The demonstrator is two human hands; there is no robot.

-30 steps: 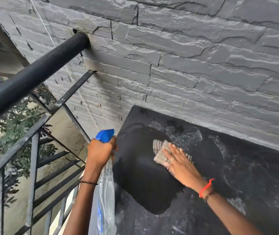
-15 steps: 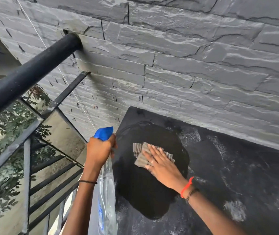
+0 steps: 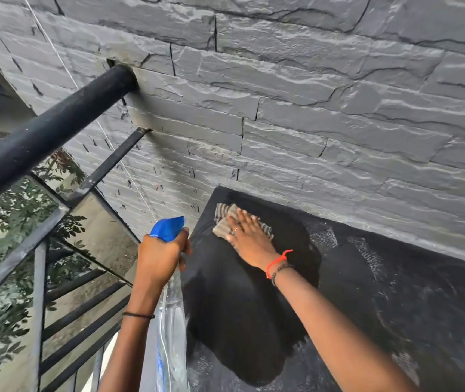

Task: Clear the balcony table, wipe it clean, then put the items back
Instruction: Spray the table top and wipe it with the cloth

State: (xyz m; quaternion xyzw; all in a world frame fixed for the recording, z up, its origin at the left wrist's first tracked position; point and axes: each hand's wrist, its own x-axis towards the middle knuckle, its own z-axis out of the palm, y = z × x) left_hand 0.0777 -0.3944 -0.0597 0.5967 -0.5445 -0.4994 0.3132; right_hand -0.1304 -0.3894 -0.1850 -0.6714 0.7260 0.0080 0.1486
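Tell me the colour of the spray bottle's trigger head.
Bright blue; the spray bottle body is clear. Best seen in the head view, above the left hand.

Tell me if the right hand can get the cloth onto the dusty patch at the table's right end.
Probably yes. The right hand presses the cloth flat near the table's far left corner, and nothing shows on the tabletop between it and the dusty patch.

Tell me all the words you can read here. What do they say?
None can be read. The spray bottle in the left hand has blue print down its side, but it is too blurred to make out. The cloth, table and wall show no writing.
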